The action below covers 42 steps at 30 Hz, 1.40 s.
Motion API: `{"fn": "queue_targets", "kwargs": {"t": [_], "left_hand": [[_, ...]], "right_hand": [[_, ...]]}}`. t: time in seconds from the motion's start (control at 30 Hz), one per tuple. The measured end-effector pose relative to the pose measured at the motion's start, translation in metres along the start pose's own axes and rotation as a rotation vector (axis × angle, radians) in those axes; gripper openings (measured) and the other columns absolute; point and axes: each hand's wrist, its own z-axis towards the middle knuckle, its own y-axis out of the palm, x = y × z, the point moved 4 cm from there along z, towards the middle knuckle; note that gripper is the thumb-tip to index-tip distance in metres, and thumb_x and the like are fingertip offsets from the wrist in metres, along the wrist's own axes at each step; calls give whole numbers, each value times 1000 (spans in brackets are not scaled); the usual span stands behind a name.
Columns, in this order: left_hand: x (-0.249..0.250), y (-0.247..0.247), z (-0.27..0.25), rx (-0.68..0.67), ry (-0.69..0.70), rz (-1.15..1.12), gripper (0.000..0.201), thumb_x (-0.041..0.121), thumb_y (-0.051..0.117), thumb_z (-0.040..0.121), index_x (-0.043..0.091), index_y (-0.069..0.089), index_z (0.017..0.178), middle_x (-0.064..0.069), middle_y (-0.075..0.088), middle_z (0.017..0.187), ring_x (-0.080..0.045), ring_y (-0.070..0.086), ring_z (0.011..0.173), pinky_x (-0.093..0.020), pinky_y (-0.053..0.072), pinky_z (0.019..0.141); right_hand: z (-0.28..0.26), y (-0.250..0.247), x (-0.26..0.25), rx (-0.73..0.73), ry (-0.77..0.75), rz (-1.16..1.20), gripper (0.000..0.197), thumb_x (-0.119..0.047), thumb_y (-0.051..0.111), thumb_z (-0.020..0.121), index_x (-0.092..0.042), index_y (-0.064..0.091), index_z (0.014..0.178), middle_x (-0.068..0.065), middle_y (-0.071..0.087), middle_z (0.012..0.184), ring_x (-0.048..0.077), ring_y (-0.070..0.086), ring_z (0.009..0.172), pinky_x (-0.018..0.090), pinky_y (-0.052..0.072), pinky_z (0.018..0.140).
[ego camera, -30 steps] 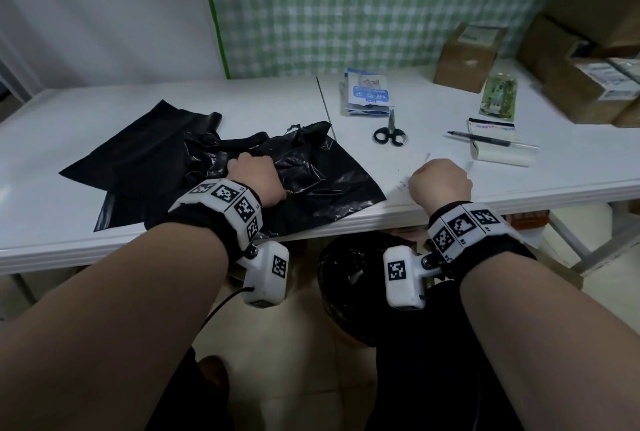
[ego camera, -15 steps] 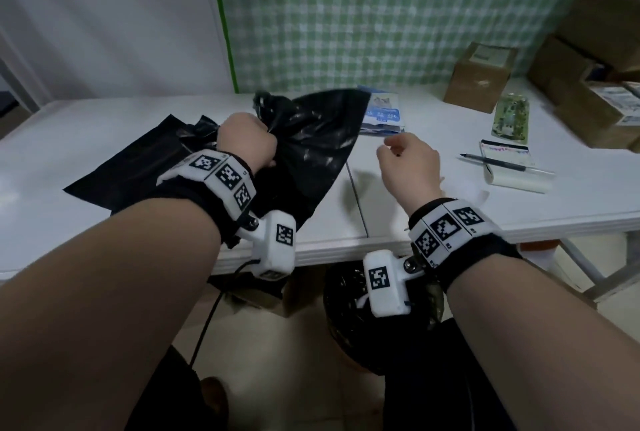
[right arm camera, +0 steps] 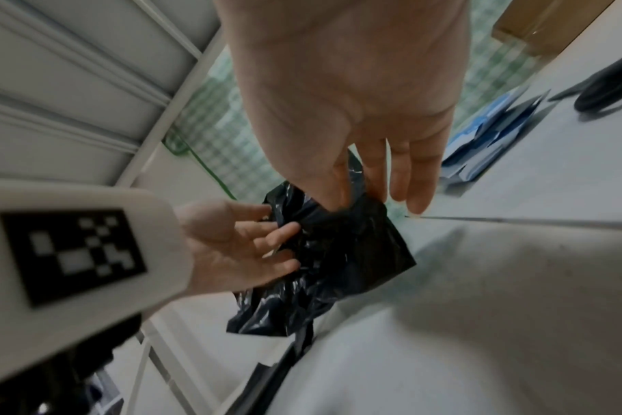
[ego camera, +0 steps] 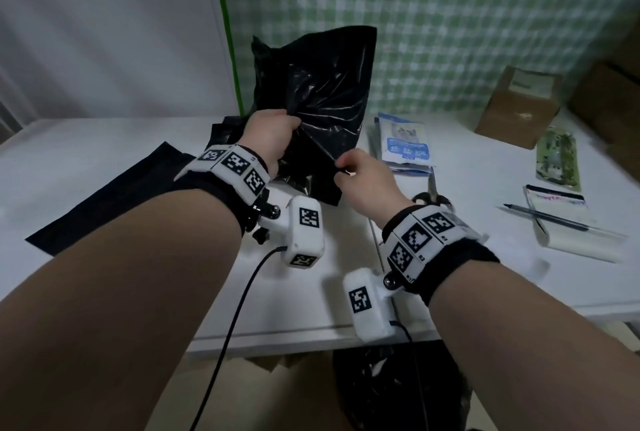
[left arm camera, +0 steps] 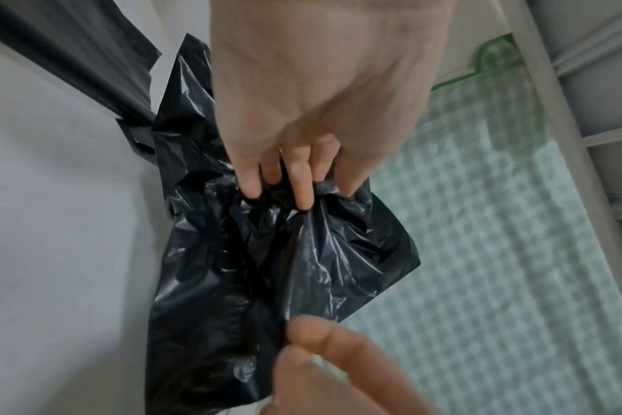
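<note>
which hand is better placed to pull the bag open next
Right, probably: the right hand pinches an edge of the black plastic bag, while the left hand grips its bunched middle and holds it up.

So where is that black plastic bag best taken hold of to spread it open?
Probably at its loose right edge, coming from the right. The left hand bunches the black plastic bag in its fist, so the film fans out rightward into a thin flap. The right hand pinches there between thumb and fingertip, which suits such thin, floppy film.
</note>
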Motion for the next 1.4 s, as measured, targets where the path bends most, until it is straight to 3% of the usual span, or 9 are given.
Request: {"fn": "queue_targets", "kwargs": {"t": [0.17,0.3,0.53,0.63,0.77,0.97,1.17,1.3,1.4], "left_hand": [[-12,0,16,-164,-52,30,83,13,60,78,32,19,148,-5,48,140,-24,58,113,-40,53,90],[-14,-10,15,-129,31,172,63,6,54,88,23,32,144,2,60,100,-22,62,98,-32,54,78],[-26,-70,-10,116,88,647,7,9,62,82,14,64,87,-7,60,88,-22,57,85,-36,48,87],[-38,-103,-26,150,-17,885,28,12,65,80,-1,65,105,-15,64,109,-30,59,102,-38,48,93],[-62,-142,-51,95,-233,1169,56,27,75,70,3,59,118,-14,60,120,-31,56,111,-39,47,98],[-77,-172,-78,73,-254,1355,27,31,63,79,5,68,85,-11,68,96,-28,62,90,-32,50,78],[-75,-152,-121,-116,-349,695,12,3,52,92,9,57,83,-7,52,64,-15,48,55,-24,51,48],[-68,-123,-145,-419,-287,456,14,8,53,93,16,62,85,0,64,69,-10,62,64,-26,55,69],[-65,-113,-155,-519,-237,455,13,11,54,93,19,64,94,4,70,83,-8,65,77,-25,50,76]], "right_hand": [[13,38,13,-286,51,-338,40,-14,46,89,-21,58,127,8,52,135,30,42,127,36,36,107],[13,50,19,-329,124,-439,40,-16,42,86,-22,58,122,8,52,127,33,36,125,39,37,103],[2,39,6,-249,82,-329,41,-19,45,92,-19,51,133,13,35,145,30,29,136,35,25,113],[-12,32,0,-148,119,-205,41,-19,48,90,-21,54,131,13,26,150,33,28,137,35,26,113],[-37,34,-15,-149,103,-89,28,-19,53,84,-19,66,108,12,53,128,30,52,115,39,44,101],[-70,35,-26,-211,95,23,11,-15,53,89,-16,63,94,1,57,102,21,53,102,30,43,91],[-97,39,-40,-237,111,106,11,-20,53,90,-14,60,95,-3,54,84,20,51,86,36,49,88],[-116,52,-40,-354,206,206,58,-48,59,86,-20,42,134,6,57,120,24,60,103,39,56,83],[-124,61,-36,-377,195,181,78,-36,73,79,-22,30,142,11,58,124,24,63,99,34,57,71]]}}
